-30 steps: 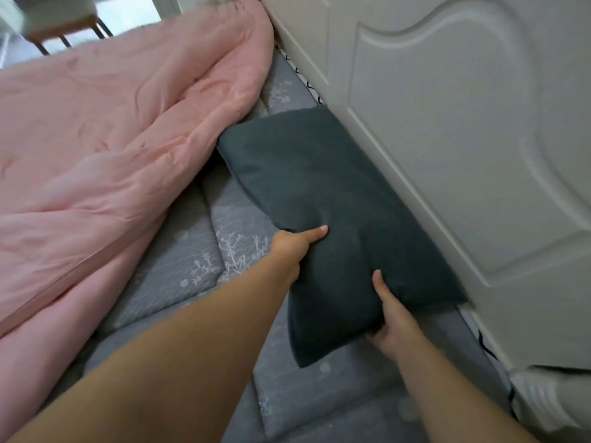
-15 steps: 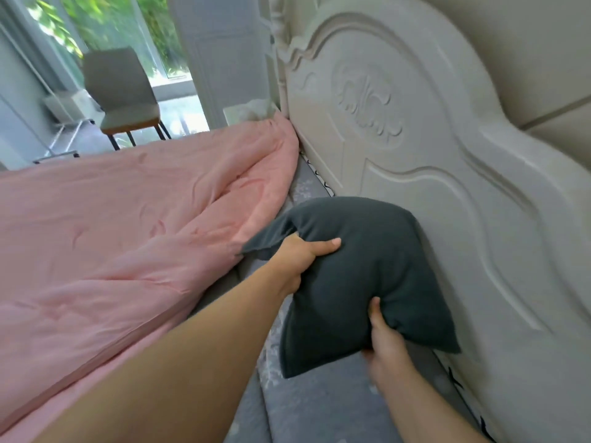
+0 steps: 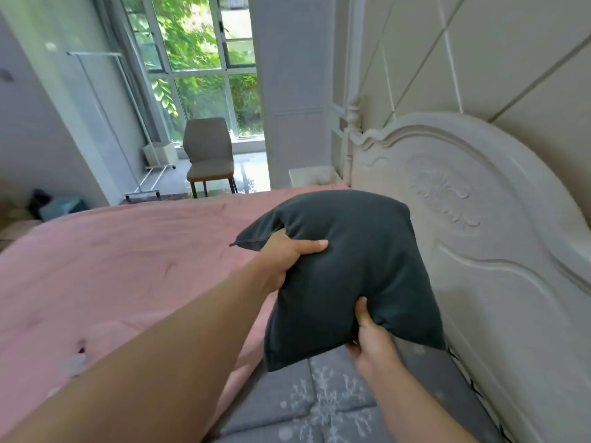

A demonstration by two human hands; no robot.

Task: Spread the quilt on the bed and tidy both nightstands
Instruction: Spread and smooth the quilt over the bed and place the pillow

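The left hand [image 3: 286,259] gripped the upper left edge of a dark grey-green square fabric pillow [image 3: 345,276], thumb laid flat across its front and fingers curled out of sight behind, while the right hand [image 3: 371,342] pinched the lower edge, thumb pressed into the cloth. The pillow was held clear of the grey padded mattress cover with white snowflake print [image 3: 323,407], tilted like a diamond, its long diagonal running from a peaked top corner near the carved white wooden headboard [image 3: 473,251] down to the bottom left corner. To the left, the pink quilt [image 3: 128,266] lay spread across the bed. Beyond stood a grey upholstered chair [image 3: 209,155] before a tall window [image 3: 198,59].
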